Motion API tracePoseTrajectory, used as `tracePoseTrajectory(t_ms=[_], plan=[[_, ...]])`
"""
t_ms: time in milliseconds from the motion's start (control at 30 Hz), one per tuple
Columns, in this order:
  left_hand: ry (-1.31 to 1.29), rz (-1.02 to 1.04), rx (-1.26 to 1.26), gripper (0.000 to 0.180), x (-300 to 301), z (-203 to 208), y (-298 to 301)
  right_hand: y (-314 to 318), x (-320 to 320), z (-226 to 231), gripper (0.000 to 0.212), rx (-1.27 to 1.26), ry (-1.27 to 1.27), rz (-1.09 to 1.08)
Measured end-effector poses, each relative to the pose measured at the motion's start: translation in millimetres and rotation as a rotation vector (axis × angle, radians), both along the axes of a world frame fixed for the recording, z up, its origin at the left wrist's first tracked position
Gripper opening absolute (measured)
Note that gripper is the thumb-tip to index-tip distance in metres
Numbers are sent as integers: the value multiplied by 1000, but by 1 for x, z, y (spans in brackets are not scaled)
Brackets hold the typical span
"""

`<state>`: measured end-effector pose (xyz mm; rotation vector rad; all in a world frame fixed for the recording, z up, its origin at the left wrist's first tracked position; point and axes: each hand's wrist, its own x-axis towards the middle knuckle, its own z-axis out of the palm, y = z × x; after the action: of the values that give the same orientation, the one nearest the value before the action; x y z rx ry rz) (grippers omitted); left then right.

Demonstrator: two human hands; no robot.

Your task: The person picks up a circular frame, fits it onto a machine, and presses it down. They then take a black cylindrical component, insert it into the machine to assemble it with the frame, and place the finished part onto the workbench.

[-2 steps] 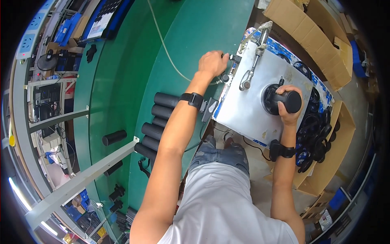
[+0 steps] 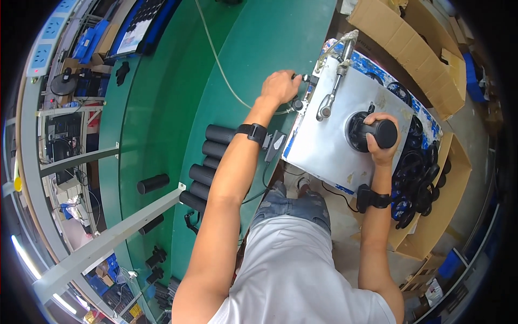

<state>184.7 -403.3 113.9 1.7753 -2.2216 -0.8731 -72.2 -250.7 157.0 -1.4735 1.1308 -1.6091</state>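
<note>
On a metal-topped fixture [image 2: 318, 140] my right hand [image 2: 382, 154] is wrapped round a black cylindrical part [image 2: 385, 134]. This part stands on a round black base [image 2: 356, 131] with a small tab. My left hand [image 2: 278, 87] is closed at the fixture's left edge, its fingers round a small black lever handle [image 2: 296, 76], mostly hidden by them. Between the hands, a pneumatic cylinder with a rod-end arm [image 2: 326, 108] reaches over the plate. Beside the left hand sits a small round black knob [image 2: 297, 105] with a clear air hose.
Several ribbed black tubes [image 2: 202, 173] lie on the green conveyor table [image 2: 259, 48] at left. A grey metal bar [image 2: 118, 232] crosses it. To the right, a cardboard box [image 2: 453, 183] holds several black round parts; another open box [image 2: 404, 48] stands at the far right.
The whole view has shifted very slightly. Both hands keep their grips, and nothing else has visibly moved.
</note>
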Motion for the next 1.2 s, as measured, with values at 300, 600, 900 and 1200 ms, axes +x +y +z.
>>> tracePoseTrajectory(t_ms=[300, 600, 900, 1200], plan=[[613, -23, -310, 44, 28, 165, 75, 15, 9, 172, 57, -587, -139, -106], [826, 257, -194, 42, 59, 197, 104, -11, 80, 181, 70, -99, 366, 228], [91, 901, -523, 75, 362, -6, 32, 134, -200, -32, 27, 726, 543, -710], [-525, 966, -671, 71, 323, 15, 27, 127, -226, -53, 47, 952, 1183, -718]])
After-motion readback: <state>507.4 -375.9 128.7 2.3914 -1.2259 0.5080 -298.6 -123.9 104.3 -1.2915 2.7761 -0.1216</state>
